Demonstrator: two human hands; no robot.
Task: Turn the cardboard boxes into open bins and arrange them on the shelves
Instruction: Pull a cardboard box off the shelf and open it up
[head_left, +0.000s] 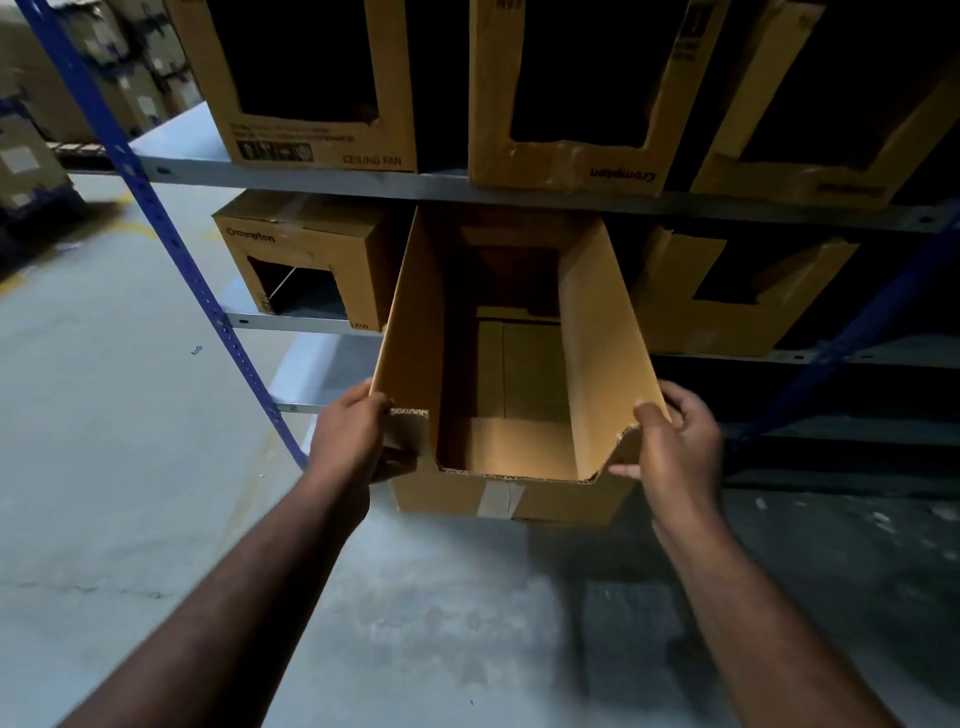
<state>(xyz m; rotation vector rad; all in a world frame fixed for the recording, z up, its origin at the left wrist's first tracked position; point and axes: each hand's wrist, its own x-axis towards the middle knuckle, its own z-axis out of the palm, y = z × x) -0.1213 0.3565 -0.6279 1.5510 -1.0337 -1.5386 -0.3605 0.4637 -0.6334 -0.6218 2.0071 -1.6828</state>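
Holding the cut-open box (511, 364) by its near corners, the left hand (349, 435) and right hand (675, 441) each kept a closed grip, apparently guiding it between shelved bins (306, 260).

A pale grey concrete floor (130, 467) spreads from nine o'clock down to six, scuffed and marked with faint yellow paint. A blue perforated upright (156, 218) slants from eleven o'clock toward the middle, carrying grey metal shelves (311, 179). The light is dim, darkest at three o'clock. Blurred stacked cartons (31, 161) sit at ten o'clock.
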